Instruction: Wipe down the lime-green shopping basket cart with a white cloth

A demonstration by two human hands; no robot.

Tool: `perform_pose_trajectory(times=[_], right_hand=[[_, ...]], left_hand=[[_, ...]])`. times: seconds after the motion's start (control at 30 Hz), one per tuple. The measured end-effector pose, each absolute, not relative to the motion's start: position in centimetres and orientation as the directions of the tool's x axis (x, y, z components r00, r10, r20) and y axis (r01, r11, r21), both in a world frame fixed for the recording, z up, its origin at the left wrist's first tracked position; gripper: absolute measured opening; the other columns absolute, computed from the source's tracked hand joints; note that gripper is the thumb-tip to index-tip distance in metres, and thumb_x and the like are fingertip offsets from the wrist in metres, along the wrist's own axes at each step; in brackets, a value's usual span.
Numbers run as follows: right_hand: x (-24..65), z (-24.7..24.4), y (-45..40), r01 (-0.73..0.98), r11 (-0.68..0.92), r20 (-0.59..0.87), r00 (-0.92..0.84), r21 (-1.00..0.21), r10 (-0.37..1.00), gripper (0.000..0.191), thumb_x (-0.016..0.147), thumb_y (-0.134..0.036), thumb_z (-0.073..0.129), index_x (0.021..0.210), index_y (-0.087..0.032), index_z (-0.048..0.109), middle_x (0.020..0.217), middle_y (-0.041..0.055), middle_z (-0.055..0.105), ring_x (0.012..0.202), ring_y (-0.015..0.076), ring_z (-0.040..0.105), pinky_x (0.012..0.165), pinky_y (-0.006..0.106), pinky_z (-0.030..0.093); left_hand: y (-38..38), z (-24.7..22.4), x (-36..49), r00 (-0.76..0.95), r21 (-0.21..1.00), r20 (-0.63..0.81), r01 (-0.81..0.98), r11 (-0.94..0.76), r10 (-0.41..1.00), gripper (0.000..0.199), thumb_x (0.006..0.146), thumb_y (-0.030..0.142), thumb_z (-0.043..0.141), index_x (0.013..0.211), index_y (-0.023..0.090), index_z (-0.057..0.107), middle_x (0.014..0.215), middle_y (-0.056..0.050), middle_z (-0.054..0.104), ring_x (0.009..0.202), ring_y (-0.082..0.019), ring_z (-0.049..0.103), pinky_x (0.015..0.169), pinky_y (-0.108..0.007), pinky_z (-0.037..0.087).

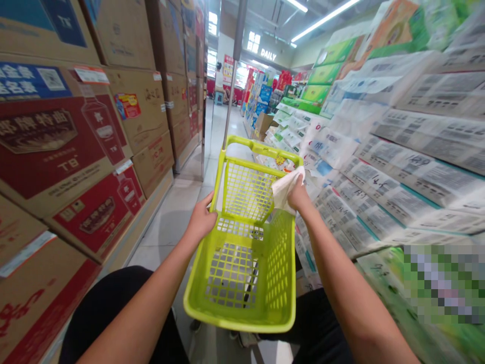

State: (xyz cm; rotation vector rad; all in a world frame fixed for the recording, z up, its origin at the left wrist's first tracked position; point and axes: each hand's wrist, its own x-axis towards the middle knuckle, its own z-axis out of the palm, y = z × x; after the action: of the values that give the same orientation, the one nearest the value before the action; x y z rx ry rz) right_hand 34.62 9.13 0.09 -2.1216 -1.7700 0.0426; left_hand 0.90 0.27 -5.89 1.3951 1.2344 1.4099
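A lime-green plastic shopping basket [280, 263] with a lattice floor and a raised handle stands between my knees. Its inside shows nothing but the grid. My left hand [202, 217] grips the basket's left rim, thumb over the edge. In my right hand [298, 194] is a white cloth [285, 187], pressed against the right rim near the far corner. From the basket's far left corner a grey metal pull rod [232, 101] rises. Part of the cloth is hidden under my right fingers.
Stacked cardboard cartons [91, 126] line the left side. Packs of tissue paper [379, 177] are piled high on the right, close to my right arm. A tiled aisle floor [233, 119] runs ahead, with a blue stool [219, 97] far off.
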Motion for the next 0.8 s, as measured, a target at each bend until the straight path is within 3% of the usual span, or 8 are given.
perform_pose_trajectory(times=[0.27,0.4,0.57,0.7,0.8], right_hand=[[31.0,-4.5,-5.1,0.958,-0.009,0.168,0.059,-0.286,0.984,0.089,0.092,-0.023,0.036,0.164,-0.007,-0.013,0.142,0.0295,0.054,0.117,0.036,0.065,0.095,0.048,0.054],[30.0,-4.7,-9.9,0.953,-0.002,0.15,0.05,-0.302,0.987,0.086,0.096,-0.027,0.036,0.164,-0.007,-0.013,0.145,0.0289,0.052,0.121,0.0355,0.064,0.097,0.049,0.054],[31.4,-3.0,-6.2,0.967,-0.099,0.088,0.123,-0.234,0.988,0.087,0.096,-0.033,0.04,0.165,-0.004,-0.005,0.147,0.0328,0.05,0.115,0.0406,0.066,0.096,0.055,0.052],[33.7,-1.3,1.1,0.939,-0.175,0.115,0.217,-0.295,0.969,0.08,0.098,-0.035,0.036,0.163,0.002,0.007,0.15,0.0345,0.046,0.127,0.0395,0.06,0.105,0.052,0.047],[34.5,-0.6,4.8,0.917,-0.212,0.155,0.276,-0.338,0.949,0.084,0.098,-0.039,0.038,0.164,-0.002,0.002,0.153,0.0349,0.041,0.127,0.0401,0.059,0.104,0.053,0.047]], left_hand=[[0.3,-5.9,1.3,-0.135,0.961,0.26,0.13,-0.243,0.956,0.085,0.062,0.002,0.051,0.146,0.014,0.057,0.14,-0.005,0.067,0.127,-0.027,0.065,0.098,-0.033,0.06],[0.3,-5.8,1.2,-0.124,0.96,0.267,0.119,-0.253,0.956,0.086,0.063,0.002,0.052,0.148,0.015,0.056,0.143,-0.005,0.065,0.135,-0.026,0.059,0.11,-0.035,0.052],[0.0,-5.7,1.3,-0.056,0.956,0.28,0.11,-0.273,0.958,0.089,0.062,0.001,0.049,0.15,0.014,0.054,0.152,-0.005,0.057,0.147,-0.024,0.046,0.125,-0.039,0.032],[-0.1,-5.8,1.7,-0.043,0.959,0.268,0.108,-0.262,0.962,0.09,0.062,0.002,0.048,0.152,0.013,0.051,0.157,-0.007,0.05,0.148,-0.026,0.045,0.124,-0.041,0.035],[0.1,-5.9,2.1,-0.07,0.96,0.259,0.125,-0.249,0.963,0.089,0.063,0.002,0.049,0.151,0.013,0.052,0.157,-0.008,0.051,0.147,-0.027,0.046,0.123,-0.04,0.037]])
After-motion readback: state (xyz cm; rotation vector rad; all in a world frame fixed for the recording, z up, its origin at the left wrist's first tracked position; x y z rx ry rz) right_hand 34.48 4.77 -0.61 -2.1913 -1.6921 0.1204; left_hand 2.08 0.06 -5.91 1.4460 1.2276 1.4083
